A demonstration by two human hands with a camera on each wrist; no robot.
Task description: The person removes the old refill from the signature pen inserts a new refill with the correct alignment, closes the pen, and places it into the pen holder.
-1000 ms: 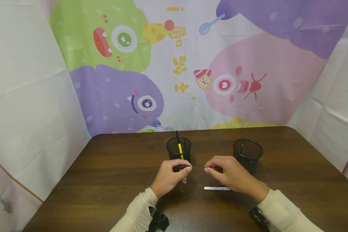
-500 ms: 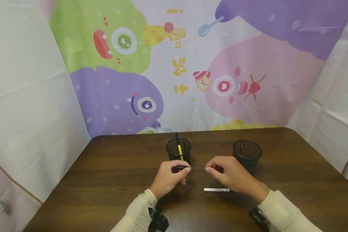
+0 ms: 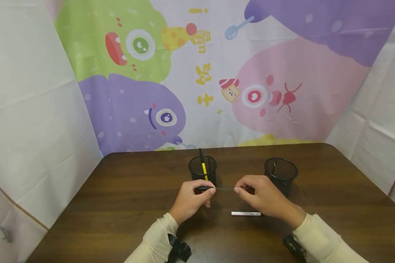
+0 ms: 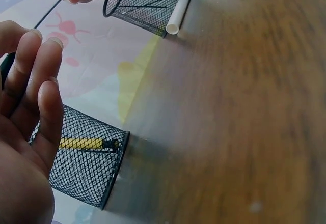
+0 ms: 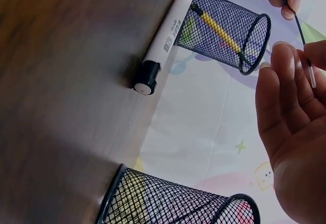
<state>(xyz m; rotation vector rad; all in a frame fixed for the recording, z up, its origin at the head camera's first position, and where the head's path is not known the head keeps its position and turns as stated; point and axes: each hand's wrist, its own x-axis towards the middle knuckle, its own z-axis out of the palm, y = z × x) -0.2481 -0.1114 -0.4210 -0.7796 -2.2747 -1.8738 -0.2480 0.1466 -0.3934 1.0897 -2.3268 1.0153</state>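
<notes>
In the head view, my left hand (image 3: 189, 201) holds the black front section of a pen (image 3: 202, 188) between thumb and fingers. A thin dark pen refill (image 3: 224, 189) runs level from it to my right hand (image 3: 266, 195), which pinches it with thumb and fingertips. The refill's pale end (image 5: 313, 79) pokes out past the right fingers in the right wrist view. Below the right hand, a white pen barrel (image 3: 245, 213) lies on the table. Its near end shows a hollow opening in the left wrist view, and a black end piece (image 5: 146, 76) shows in the right wrist view.
Behind the left hand stands a black mesh pen cup (image 3: 195, 176) with a yellow and black pen (image 3: 204, 170) leaning in it. A second mesh cup (image 3: 284, 186), holding a thin dark stick, is behind the right hand. A cartoon cloth (image 3: 210, 128) hangs beyond the brown table (image 3: 118, 204).
The hands have drawn slightly apart, the right one moving a little to the right, so more of the refill shows between them. Barrel and cups stay put.
</notes>
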